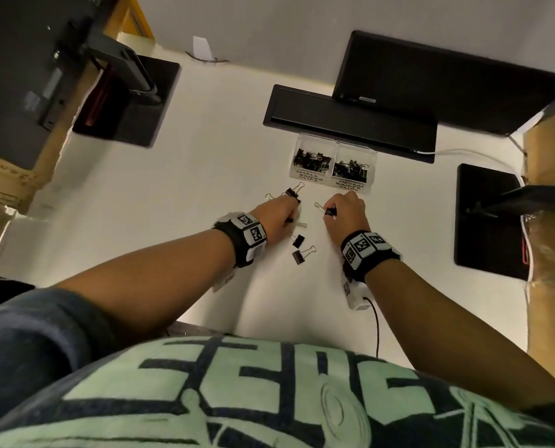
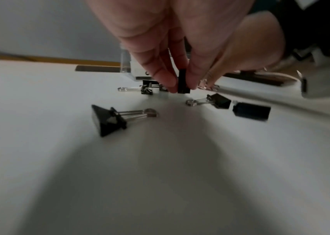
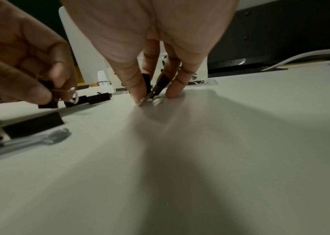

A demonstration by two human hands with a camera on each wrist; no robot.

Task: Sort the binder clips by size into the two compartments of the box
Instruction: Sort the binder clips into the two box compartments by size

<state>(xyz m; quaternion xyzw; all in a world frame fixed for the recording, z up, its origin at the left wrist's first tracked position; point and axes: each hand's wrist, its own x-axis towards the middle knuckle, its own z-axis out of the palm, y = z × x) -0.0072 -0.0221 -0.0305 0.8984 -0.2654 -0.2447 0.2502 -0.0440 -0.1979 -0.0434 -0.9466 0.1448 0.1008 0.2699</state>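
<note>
A clear two-compartment box (image 1: pixel 332 147) stands on the white desk; its left part, labelled small, and its right part, labelled medium, both hold black binder clips. Just in front of it my left hand (image 1: pixel 281 211) pinches a black binder clip (image 2: pixel 183 82) between thumb and fingers, low at the desk. My right hand (image 1: pixel 345 210) pinches another black clip (image 3: pixel 155 86) whose wire handle (image 1: pixel 318 206) sticks out to the left. Loose clips lie around: one beyond my left hand (image 1: pixel 293 193), two between my wrists (image 1: pixel 298 241) (image 1: pixel 302 255).
A black keyboard (image 1: pixel 350 122) and a monitor (image 1: pixel 447 82) stand behind the box. Black stand bases lie at the left (image 1: pixel 130 101) and the right (image 1: pixel 486 218). A white cable (image 1: pixel 470 153) runs at the back right, and a black cable (image 1: pixel 375 324) hangs from my right wrist.
</note>
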